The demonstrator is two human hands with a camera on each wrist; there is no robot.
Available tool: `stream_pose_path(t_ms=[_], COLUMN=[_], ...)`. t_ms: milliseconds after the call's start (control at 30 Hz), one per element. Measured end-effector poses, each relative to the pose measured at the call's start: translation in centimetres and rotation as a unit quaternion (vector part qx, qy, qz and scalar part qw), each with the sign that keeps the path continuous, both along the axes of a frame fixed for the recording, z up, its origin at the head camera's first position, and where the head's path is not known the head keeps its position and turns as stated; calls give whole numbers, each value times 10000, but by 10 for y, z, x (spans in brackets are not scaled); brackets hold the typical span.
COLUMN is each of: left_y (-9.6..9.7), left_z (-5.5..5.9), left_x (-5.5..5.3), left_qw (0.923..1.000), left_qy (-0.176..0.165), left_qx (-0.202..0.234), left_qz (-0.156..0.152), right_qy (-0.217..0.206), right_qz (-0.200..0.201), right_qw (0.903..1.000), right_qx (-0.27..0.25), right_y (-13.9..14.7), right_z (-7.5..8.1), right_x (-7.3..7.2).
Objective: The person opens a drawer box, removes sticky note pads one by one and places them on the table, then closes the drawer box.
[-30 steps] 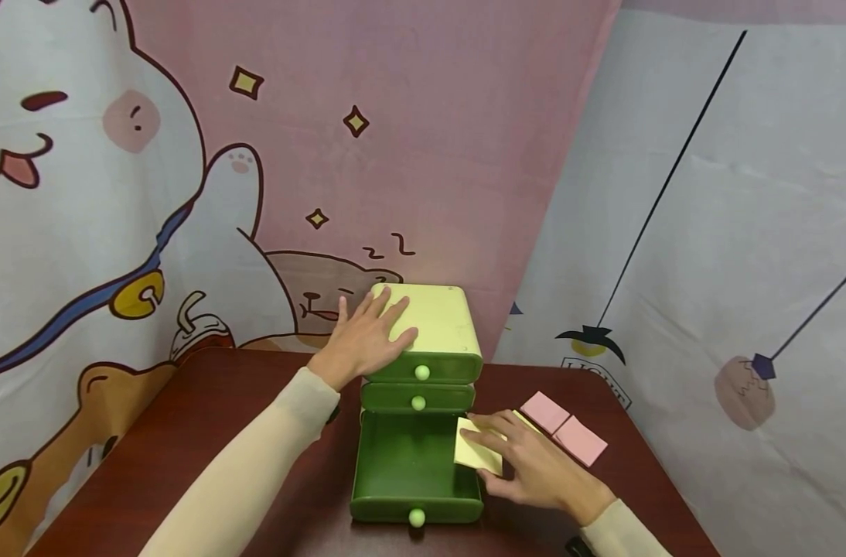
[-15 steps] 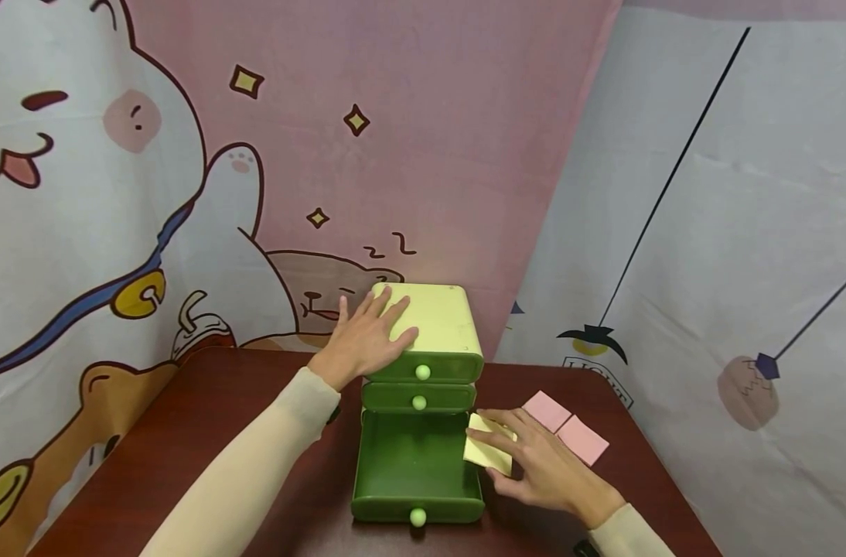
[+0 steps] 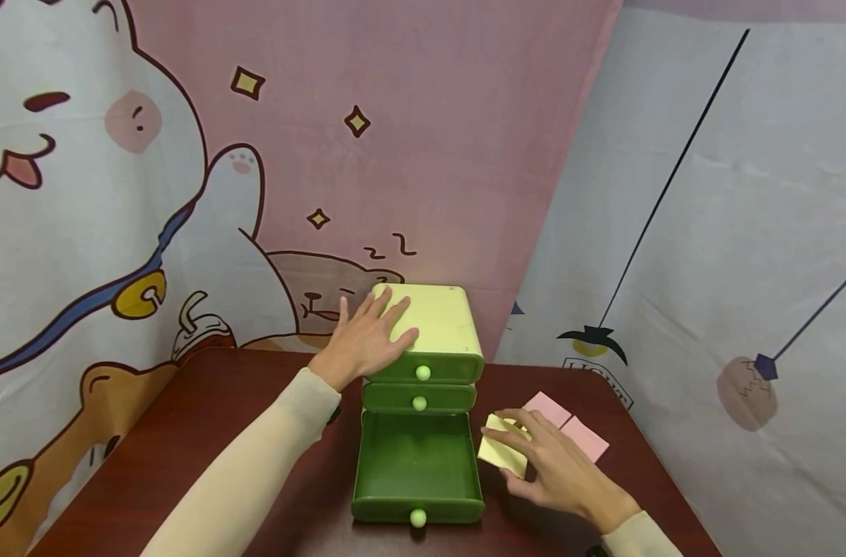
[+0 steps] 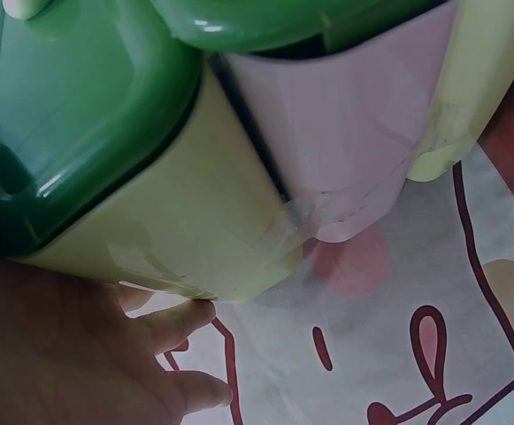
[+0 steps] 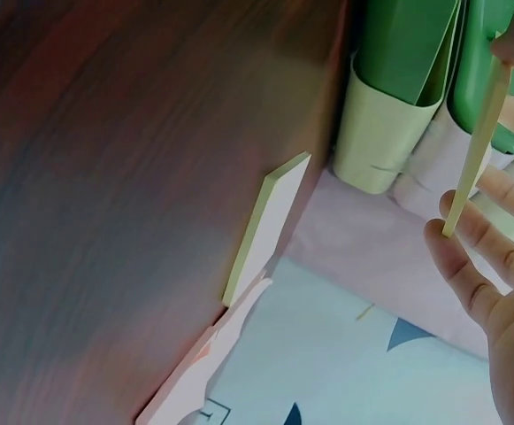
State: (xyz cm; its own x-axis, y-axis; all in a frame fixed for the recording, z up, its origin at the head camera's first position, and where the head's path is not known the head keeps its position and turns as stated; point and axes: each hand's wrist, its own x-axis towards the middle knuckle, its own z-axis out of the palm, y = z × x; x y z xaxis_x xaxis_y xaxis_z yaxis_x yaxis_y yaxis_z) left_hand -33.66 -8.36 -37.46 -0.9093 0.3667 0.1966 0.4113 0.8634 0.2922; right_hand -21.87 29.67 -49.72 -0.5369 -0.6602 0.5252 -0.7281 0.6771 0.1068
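Observation:
My left hand [image 3: 363,340] rests with spread fingers on the pale yellow top of a small green-fronted drawer cabinet [image 3: 440,317]. In the left wrist view, its fingers [image 4: 181,328] lie along the cabinet's upper edge. The bottom drawer [image 3: 416,456] is pulled out and its visible floor is bare. To the right of that drawer, my right hand [image 3: 555,468] pinches a yellow sticky note pad [image 3: 496,456] between thumb and fingers, held above the table. The right wrist view shows this pad [image 5: 479,146] edge-on. Another yellow pad [image 5: 264,232] lies on the table below.
Two pink sticky note pads [image 3: 585,439] lie side by side on the dark red table [image 3: 256,449], right of the cabinet. The middle drawer [image 3: 419,398] and top drawer are closed. A printed cartoon cloth [image 3: 451,155] hangs behind.
My right hand has moved to the right with the yellow sticky note pad, from over the open drawer's right side to beside it. My left hand has stayed in place.

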Motion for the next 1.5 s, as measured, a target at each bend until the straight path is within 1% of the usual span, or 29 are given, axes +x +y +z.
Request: stream_pose_path(t_ms=[367, 467, 667, 1000, 1167, 1367, 1500], left_y=[0, 0, 1, 0, 0, 0, 0], left_z=[2, 1, 1, 2, 2, 3, 3], left_x=[1, 1, 2, 1, 1, 1, 2], left_qw=[10000, 10000, 10000, 10000, 10000, 10000, 10000], left_qy=[-11, 0, -18, 6, -6, -16, -27], left_qx=[-1, -1, 51, 20, 35, 59, 53], left_qz=[10, 1, -20, -9, -3, -2, -10], right_qy=[104, 115, 6, -33, -134, -232, -488], right_qz=[-272, -421, -745, -933, -1139, -1345, -1593], right_qw=[9996, 9990, 9972, 9954, 9931, 9905, 9860], right_qx=[-67, -83, -96, -233, -261, -170, -87], right_y=[17, 21, 29, 51, 65, 73, 76], right_z=[-7, -10, -13, -17, -20, -27, -30], right_x=[3, 4, 8, 6, 6, 9, 12])
